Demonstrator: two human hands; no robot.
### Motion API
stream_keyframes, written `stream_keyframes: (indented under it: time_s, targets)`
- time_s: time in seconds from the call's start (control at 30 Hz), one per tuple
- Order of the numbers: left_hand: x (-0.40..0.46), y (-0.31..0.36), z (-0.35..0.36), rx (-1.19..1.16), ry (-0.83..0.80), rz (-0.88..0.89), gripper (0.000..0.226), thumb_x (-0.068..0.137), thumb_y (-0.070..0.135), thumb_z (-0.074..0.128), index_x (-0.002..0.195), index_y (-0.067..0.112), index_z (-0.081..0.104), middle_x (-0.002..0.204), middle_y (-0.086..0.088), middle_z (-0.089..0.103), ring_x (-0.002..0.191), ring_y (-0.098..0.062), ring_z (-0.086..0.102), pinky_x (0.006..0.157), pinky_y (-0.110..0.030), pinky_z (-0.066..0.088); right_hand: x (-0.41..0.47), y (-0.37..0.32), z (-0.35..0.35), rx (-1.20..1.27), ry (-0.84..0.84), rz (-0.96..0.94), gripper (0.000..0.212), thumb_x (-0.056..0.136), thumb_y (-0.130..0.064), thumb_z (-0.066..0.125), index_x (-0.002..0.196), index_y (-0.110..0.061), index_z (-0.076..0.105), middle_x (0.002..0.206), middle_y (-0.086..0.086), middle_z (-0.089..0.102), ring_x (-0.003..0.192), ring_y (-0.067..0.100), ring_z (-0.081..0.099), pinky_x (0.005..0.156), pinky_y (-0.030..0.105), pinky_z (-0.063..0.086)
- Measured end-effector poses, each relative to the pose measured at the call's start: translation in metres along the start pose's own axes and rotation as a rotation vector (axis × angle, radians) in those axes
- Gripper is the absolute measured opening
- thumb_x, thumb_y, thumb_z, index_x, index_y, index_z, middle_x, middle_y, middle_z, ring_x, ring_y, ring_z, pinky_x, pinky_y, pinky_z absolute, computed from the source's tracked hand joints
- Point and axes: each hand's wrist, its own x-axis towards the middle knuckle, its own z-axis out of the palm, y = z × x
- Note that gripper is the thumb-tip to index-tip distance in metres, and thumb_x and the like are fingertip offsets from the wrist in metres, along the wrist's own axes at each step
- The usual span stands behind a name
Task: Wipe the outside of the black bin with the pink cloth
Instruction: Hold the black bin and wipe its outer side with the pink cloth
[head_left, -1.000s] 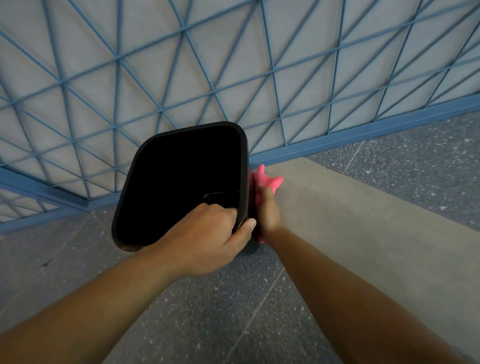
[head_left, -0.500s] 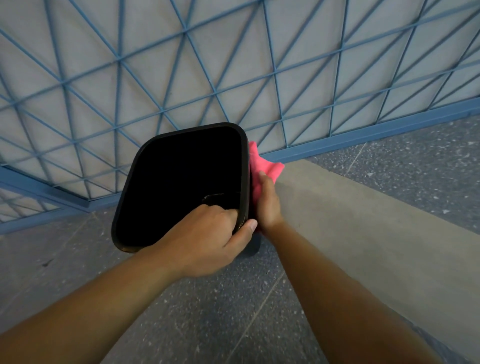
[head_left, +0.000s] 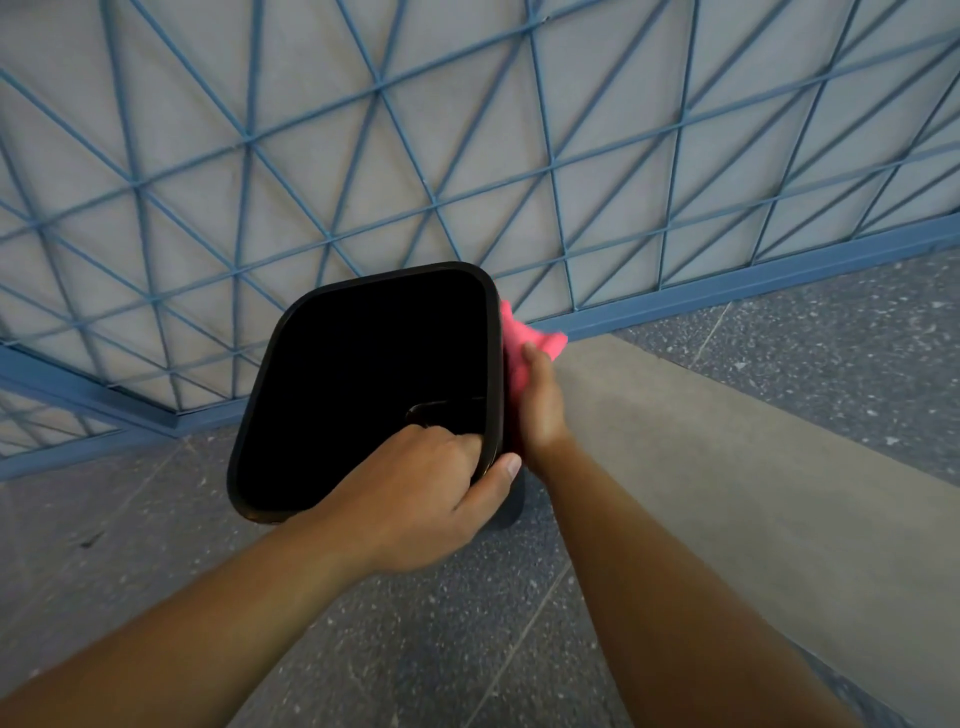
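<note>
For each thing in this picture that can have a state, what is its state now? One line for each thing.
black bin: open at the top, no lid, tilted, gripped at its rim.
pink cloth: crumpled, pressed against the bin's outer right wall.
left hand: grips the bin's near rim, fingers inside, thumb outside.
right hand: presses the cloth on the bin's side; how its fingers lie is hidden.

Black bin (head_left: 363, 384) smooth, probably plastic; pink cloth (head_left: 524, 343) soft fabric; floor (head_left: 415, 649) speckled stone; grille (head_left: 379, 93) painted metal.
</note>
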Motion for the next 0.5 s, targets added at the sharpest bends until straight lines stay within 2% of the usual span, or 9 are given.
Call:
stream_keyframes:
  time_s: [0.03,0.07,0.1,0.13,0.23,0.3,0.37,0.43,0.5]
  targets:
    - [0.000,0.000,-0.001,-0.008,-0.003,-0.001,0.051,0.092,0.059,0.022,0.060,0.024,0.038,0.054,0.002,0.050,0.051,-0.014,0.052,0.059,-0.038,0.044,0.003,0.016,-0.010,0.051,0.066,0.060,0.077,0.093,-0.054,0.054,0.161,-0.020,0.039,0.159,0.016,0.050,0.149,0.024,0.047,0.115,0.033,0.048]
    - [0.000,0.001,-0.001,-0.014,-0.004,0.001,0.050,0.093,0.058,0.023,0.060,0.024,0.037,0.054,0.002,0.049,0.051,-0.014,0.051,0.058,-0.037,0.043,0.002,0.031,-0.022,0.082,0.086,0.110,0.076,0.092,-0.063,0.058,0.154,-0.021,0.046,0.156,0.020,0.053,0.147,0.029,0.050,0.116,0.043,0.049]
    - [-0.001,0.001,-0.001,-0.019,-0.003,0.004,0.050,0.094,0.057,0.025,0.059,0.024,0.037,0.053,0.002,0.048,0.051,-0.014,0.050,0.058,-0.036,0.042,-0.004,0.043,-0.029,0.088,0.104,0.149,0.077,0.091,-0.073,0.059,0.150,-0.024,0.050,0.155,0.017,0.053,0.147,0.031,0.049,0.122,0.055,0.041]
    - [-0.001,0.000,-0.001,-0.023,-0.003,0.007,0.049,0.094,0.057,0.025,0.058,0.025,0.036,0.053,0.003,0.046,0.051,-0.013,0.049,0.058,-0.035,0.040,-0.006,0.058,-0.038,0.089,0.114,0.181,0.078,0.093,-0.077,0.056,0.154,-0.029,0.049,0.160,0.014,0.049,0.150,0.033,0.045,0.126,0.060,0.033]
    - [-0.001,-0.001,0.000,-0.024,-0.001,0.018,0.048,0.092,0.059,0.023,0.059,0.026,0.035,0.054,0.006,0.046,0.053,-0.012,0.048,0.060,-0.034,0.039,-0.036,0.030,-0.011,-0.011,0.080,0.124,0.069,0.102,-0.061,0.046,0.162,-0.027,0.041,0.160,0.007,0.051,0.152,0.027,0.044,0.128,0.054,0.031]
    - [0.000,-0.003,0.001,-0.013,0.005,0.024,0.049,0.092,0.059,0.022,0.060,0.026,0.037,0.056,0.006,0.048,0.054,-0.012,0.048,0.061,-0.034,0.040,-0.036,0.017,0.000,0.007,0.047,0.030,0.060,0.102,-0.047,0.046,0.155,-0.020,0.049,0.154,0.014,0.058,0.147,0.027,0.052,0.123,0.043,0.040]
    - [0.000,-0.004,0.002,-0.020,0.004,0.017,0.050,0.092,0.059,0.023,0.061,0.024,0.039,0.056,0.004,0.050,0.054,-0.013,0.051,0.061,-0.036,0.042,-0.025,0.006,0.008,0.061,0.054,-0.032,0.050,0.097,-0.039,0.047,0.142,-0.022,0.059,0.151,0.018,0.060,0.145,0.029,0.053,0.120,0.039,0.042]
    - [-0.001,-0.003,0.003,-0.015,0.007,0.008,0.052,0.092,0.060,0.022,0.062,0.022,0.041,0.056,0.003,0.050,0.055,-0.016,0.053,0.062,-0.039,0.046,-0.007,0.000,0.007,0.001,-0.009,-0.039,0.060,0.093,-0.041,0.046,0.150,-0.026,0.054,0.162,0.013,0.050,0.153,0.028,0.043,0.130,0.042,0.029]
    - [-0.002,-0.001,0.001,-0.013,0.008,-0.001,0.052,0.092,0.059,0.023,0.060,0.021,0.040,0.054,0.003,0.048,0.053,-0.016,0.051,0.061,-0.039,0.046,0.008,0.012,-0.001,0.036,-0.030,-0.007,0.082,0.091,-0.057,0.051,0.166,-0.030,0.032,0.170,0.004,0.039,0.157,0.021,0.037,0.134,0.043,0.018]
